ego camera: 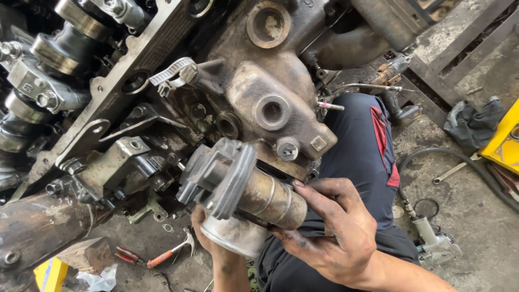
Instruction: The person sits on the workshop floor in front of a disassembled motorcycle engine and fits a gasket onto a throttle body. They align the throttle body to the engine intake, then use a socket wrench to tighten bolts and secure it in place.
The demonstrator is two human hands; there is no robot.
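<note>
Cylindrical metal engine part (246,186), likely heavy, rigid and greasy-slick, best gripped round its smooth barrel, held against lower side of engine block (216,81), right hand (335,227) clasped on barrel end, left hand (216,238) cupping beneath, orange-handled pliers (165,255) on floor (476,216) below.

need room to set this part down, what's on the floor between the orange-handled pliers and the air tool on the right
In the head view, the person's dark-trousered legs fill the stretch between the pliers and the air tool; no bare floor shows there.
</note>
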